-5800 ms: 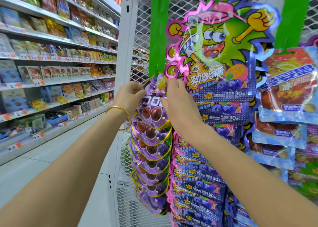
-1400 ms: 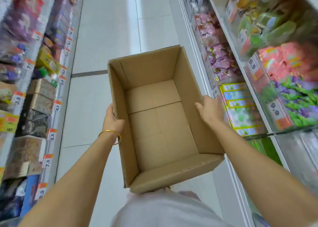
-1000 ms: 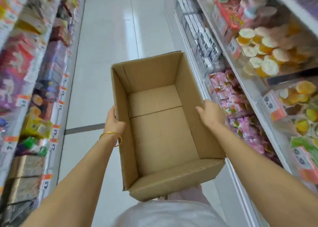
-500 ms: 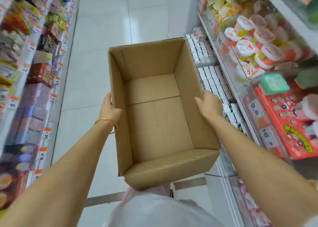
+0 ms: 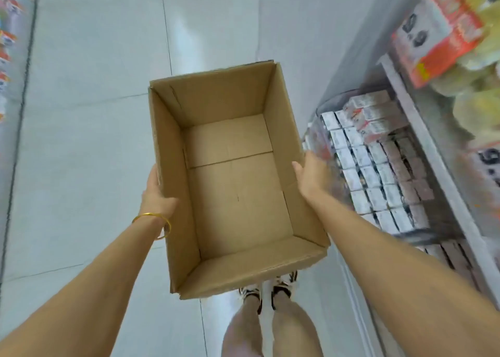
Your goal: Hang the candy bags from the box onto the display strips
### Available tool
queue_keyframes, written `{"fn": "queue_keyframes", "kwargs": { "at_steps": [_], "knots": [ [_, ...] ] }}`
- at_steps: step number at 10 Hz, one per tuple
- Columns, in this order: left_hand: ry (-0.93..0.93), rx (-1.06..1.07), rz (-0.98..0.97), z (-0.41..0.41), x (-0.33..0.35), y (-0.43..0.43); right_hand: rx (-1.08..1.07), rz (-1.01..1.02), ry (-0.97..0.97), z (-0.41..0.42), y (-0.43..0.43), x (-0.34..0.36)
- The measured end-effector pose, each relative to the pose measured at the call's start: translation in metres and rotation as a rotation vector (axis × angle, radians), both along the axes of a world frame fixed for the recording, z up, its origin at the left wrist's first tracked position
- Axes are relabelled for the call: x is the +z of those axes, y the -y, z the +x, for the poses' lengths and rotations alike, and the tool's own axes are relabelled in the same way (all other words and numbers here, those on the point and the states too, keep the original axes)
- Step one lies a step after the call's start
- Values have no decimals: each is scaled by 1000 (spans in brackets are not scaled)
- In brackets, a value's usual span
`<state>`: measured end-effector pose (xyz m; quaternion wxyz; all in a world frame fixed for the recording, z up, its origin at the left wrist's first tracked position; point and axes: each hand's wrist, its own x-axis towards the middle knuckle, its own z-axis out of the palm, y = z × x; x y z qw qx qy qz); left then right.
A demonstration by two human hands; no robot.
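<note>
Box [image 5: 238, 194]: open-topped corrugated carton in the centre of the frame, held above the floor [image 5: 94, 113] between both hands; bare inside, with only the bottom flaps and their seam on show.
Candy bags: none visible in the box; display strips out of frame.
Left hand [image 5: 158, 194]: centre left, gripping the outside of the left long wall with the thumb up along it; other fingers hidden behind the cardboard, so their curl cannot be told. Gold bangle [image 5: 153, 224] on that wrist.
Right hand [image 5: 311, 178]: centre right, gripping the right long wall with the thumb at the rim; other fingers hidden outside the wall, curl again unseen.
Box weight: probably very light, being empty; easy to carry level.
Box walls: stiff enough to carry by, yet likely to bow inward under a hard squeeze.
Box surface: dry matt cardboard, not likely to slip.
Box rim: weakest place to pinch, prone to creasing.
Best hold: midway along both long walls, as now, or lower with fingers under the base.
Right of frame: shelf [image 5: 422, 145] with rows of small white packs [image 5: 373, 172]; blurred price tag [image 5: 438, 32] at upper right.
Lower centre: feet [image 5: 270, 289] below the near edge of the box.
</note>
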<state>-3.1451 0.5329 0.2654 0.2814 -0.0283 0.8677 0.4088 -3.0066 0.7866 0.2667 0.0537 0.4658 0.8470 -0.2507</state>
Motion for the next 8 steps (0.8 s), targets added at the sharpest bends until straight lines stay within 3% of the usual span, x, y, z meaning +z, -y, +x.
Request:
{"fn": "queue_keyframes", "kwargs": {
  "at_steps": [2,4,6,7,8],
  "knots": [
    [35,102,-140,-98,-172,-73,-9,-2,73,-104,-68,-166],
    [58,125,-45,-140,-297,-126,-52,89,201,-154,-102,-280],
    [123,109,64,-141,-341,-164,17,154,294,-154,-109,-316],
    [135,79,70,-149,-339,-171,49,216,250,-154,-113,-316],
    [165,101,53,-148,-312,-172,8,103,136,-152,-108,-289]
  ]
}}
